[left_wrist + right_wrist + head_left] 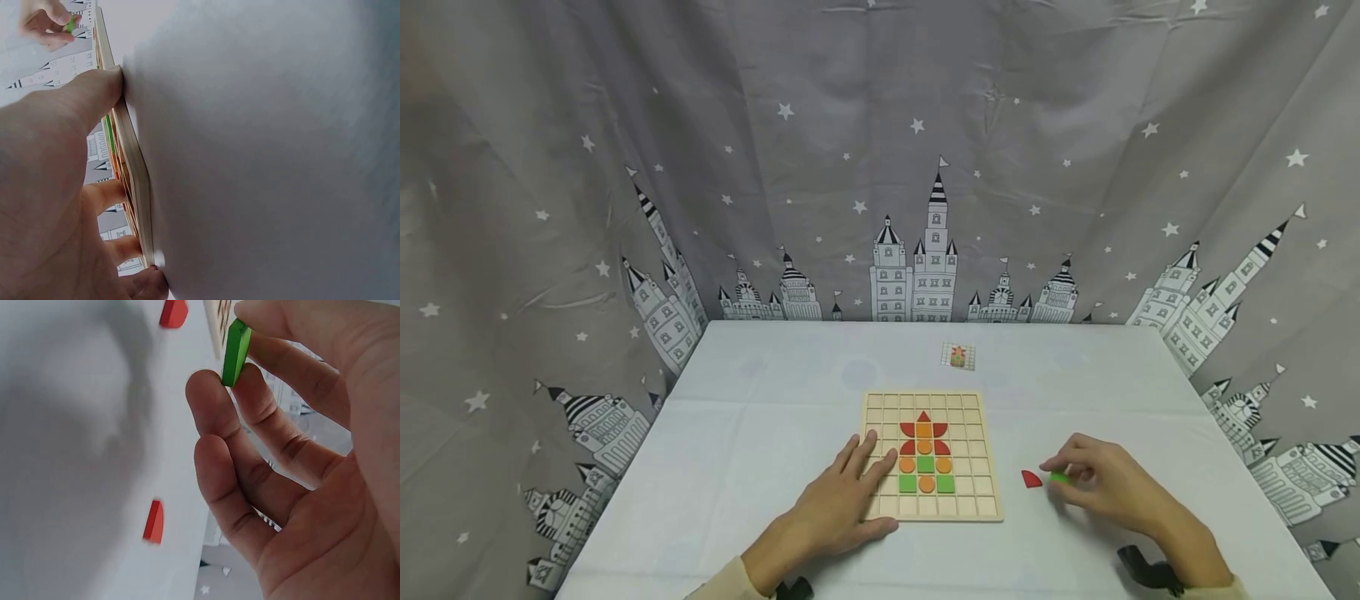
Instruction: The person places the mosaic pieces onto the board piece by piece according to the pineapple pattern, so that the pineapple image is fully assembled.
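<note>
A square wooden grid board (972,500) lies on the white table. My left hand (835,504) rests on its left side, fingers spread over the grid and thumb along the near edge. Red, orange and green tiles form a symmetrical figure on the board, topped by a red triangle (923,417). To the right of the board, my right hand (1108,483) pinches a small green tile (236,355) between thumb and fingertips, just above the table. Close to it lies a red quarter-round tile (1032,479). In the right wrist view another red tile (154,522) shows; in the head view the hand hides it.
A small picture card (958,357) with a coloured figure on a grid lies behind the board. The white table (760,450) reaches back to a grey curtain (820,167) printed with castles and stars.
</note>
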`<state>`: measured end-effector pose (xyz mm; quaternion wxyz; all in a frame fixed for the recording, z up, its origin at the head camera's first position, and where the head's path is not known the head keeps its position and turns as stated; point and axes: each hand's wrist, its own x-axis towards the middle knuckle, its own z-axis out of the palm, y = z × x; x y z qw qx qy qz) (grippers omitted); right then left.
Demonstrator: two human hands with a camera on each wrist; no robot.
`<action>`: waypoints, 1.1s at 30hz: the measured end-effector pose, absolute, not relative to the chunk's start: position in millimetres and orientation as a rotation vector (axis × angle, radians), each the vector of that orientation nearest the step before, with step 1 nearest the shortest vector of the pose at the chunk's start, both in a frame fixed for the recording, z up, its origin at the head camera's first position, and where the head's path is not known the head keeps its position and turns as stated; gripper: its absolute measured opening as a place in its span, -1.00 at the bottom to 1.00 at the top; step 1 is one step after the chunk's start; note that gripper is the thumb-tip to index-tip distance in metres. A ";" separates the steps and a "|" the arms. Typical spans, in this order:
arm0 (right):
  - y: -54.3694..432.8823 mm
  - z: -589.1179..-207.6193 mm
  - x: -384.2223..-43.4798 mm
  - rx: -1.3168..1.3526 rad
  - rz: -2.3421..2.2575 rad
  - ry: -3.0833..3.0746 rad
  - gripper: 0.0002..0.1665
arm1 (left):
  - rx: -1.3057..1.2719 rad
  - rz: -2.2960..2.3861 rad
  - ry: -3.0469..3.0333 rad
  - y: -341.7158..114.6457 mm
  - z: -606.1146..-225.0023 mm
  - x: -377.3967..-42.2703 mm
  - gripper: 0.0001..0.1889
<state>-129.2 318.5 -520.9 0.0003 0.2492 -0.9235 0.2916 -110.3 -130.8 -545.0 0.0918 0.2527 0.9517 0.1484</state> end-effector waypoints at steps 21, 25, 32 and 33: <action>254.0 -520.8 -138.6 1.045 1.089 -2.867 -0.64 | 0.755 0.428 2.828 -130.4 -545.2 -110.9 0.05; 241.3 -525.6 -139.7 1.133 1.086 -2.829 -0.62 | 0.752 0.434 2.822 -130.6 -545.7 -110.6 0.05; 215.9 -528.6 -139.8 1.220 1.105 -2.796 -0.67 | 0.750 0.440 2.825 -130.6 -545.8 -111.1 0.05; 212.2 -528.9 -139.8 1.235 1.104 -2.781 -0.68 | 0.749 0.441 2.825 -130.4 -545.7 -111.1 0.05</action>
